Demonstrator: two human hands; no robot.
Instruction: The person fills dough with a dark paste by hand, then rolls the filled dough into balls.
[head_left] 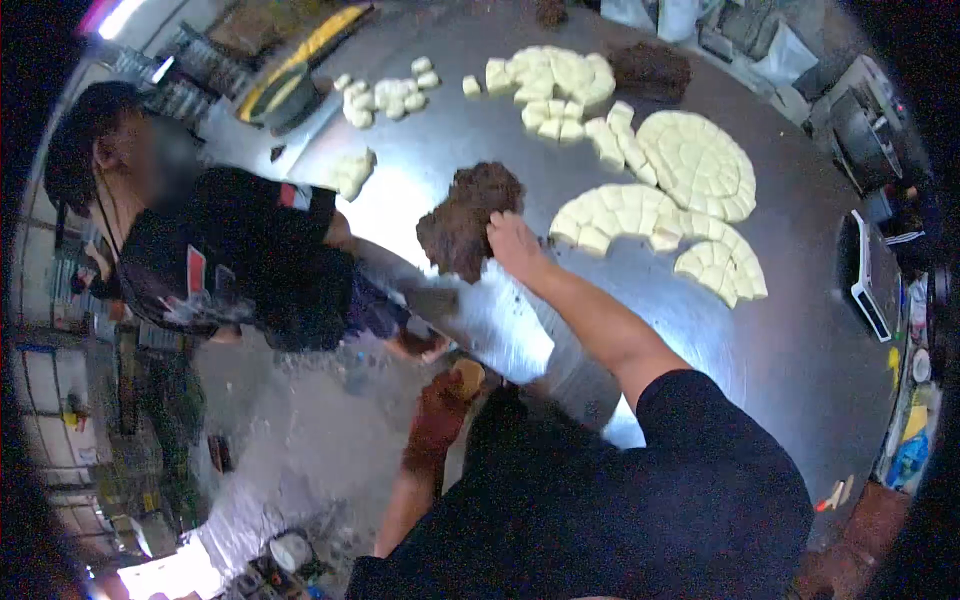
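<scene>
On the metal table lies a lumpy dark brown mass. My right hand touches its right edge with the fingers curled together; whether it pinches off some of the mass is too small to tell. Below the table's near edge, my left hand is closed around a small pale yellowish piece. Cut pieces of pale dough lie in a round slab and a curved slab to the right of the brown mass.
A co-worker in a black shirt stands at the table's left side, one hand near my left hand. Small dough pieces and a dark bowl are at the back left. A white-edged device stands at the right edge.
</scene>
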